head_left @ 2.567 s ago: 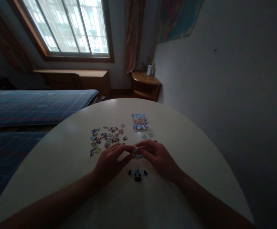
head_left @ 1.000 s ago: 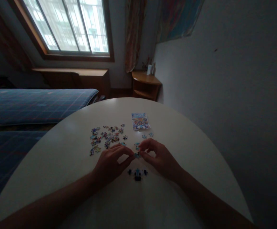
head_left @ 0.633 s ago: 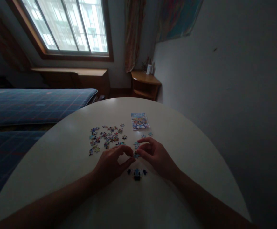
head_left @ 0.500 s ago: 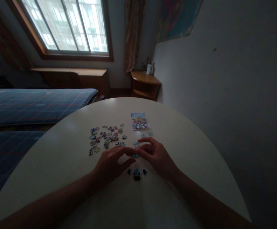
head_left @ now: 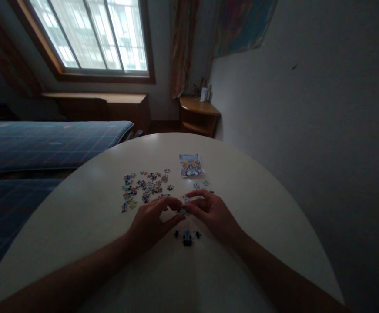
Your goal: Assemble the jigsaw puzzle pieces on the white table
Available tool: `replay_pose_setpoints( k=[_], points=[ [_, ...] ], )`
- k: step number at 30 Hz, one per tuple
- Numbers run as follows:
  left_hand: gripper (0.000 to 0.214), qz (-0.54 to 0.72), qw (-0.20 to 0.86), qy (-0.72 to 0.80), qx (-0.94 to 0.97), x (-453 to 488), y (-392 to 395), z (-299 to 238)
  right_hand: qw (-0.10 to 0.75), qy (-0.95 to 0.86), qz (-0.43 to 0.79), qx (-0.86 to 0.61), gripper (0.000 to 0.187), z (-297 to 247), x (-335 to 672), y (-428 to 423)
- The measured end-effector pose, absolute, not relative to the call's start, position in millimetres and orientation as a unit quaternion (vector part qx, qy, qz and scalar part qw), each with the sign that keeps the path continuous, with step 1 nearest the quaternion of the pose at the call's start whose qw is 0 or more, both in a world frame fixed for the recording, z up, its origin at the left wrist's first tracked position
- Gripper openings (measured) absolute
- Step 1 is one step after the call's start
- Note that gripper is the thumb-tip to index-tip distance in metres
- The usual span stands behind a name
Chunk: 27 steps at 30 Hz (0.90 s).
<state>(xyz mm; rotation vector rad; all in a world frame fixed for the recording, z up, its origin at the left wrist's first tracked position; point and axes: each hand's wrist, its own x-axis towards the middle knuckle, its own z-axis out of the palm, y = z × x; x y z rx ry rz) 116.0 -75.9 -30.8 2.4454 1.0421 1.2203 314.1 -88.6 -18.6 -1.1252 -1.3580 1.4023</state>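
Note:
Over the middle of the table my left hand point(head_left: 153, 215) and my right hand point(head_left: 211, 211) meet at the fingertips. Between them is a light-blue jigsaw puzzle piece point(head_left: 183, 211), partly covered by my fingers. My right thumb and index finger pinch it from the right. The left index finger touches its far side, and the left thumb curves in below. Just nearer to me lies a small joined group of blue, white and black puzzle pieces point(head_left: 187, 236). Beyond my fingertips, more light-blue pieces point(head_left: 196, 186) lie loose, some half hidden by my right hand.
A heap of many-coloured puzzle pieces point(head_left: 150, 187) spreads to the left on the round white table point(head_left: 241, 174). A printed picture sheet point(head_left: 191, 165) lies at the back. Behind stand a plaid mattress point(head_left: 55, 143) and a corner shelf point(head_left: 199, 106); a wall runs along the right.
My fingertips have shifted slightly around the light-blue piece, and the left index finger has drawn back a little to the left. The joined pieces and the heap stay in place.

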Motion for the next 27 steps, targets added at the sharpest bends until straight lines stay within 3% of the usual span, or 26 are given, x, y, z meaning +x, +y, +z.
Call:
replay_pose_setpoints(
  k=[10,18,27],
  points=[
    [0.018,0.42,0.113,0.356,0.827,116.9,-76.5,-28.9,0.424,-0.568,0.543,-0.449,0.03,-17.6,314.3,-90.3],
    [0.013,0.402,0.109,0.367,0.832,115.6,-77.3,-31.3,0.423,-0.619,0.456,-0.479,0.025,-14.1,318.9,-88.4],
    [0.007,0.403,0.149,0.305,0.85,115.7,-74.8,-32.0,0.422,-0.603,0.47,-0.487,0.036,-12.4,317.2,-89.0]
  ],
)
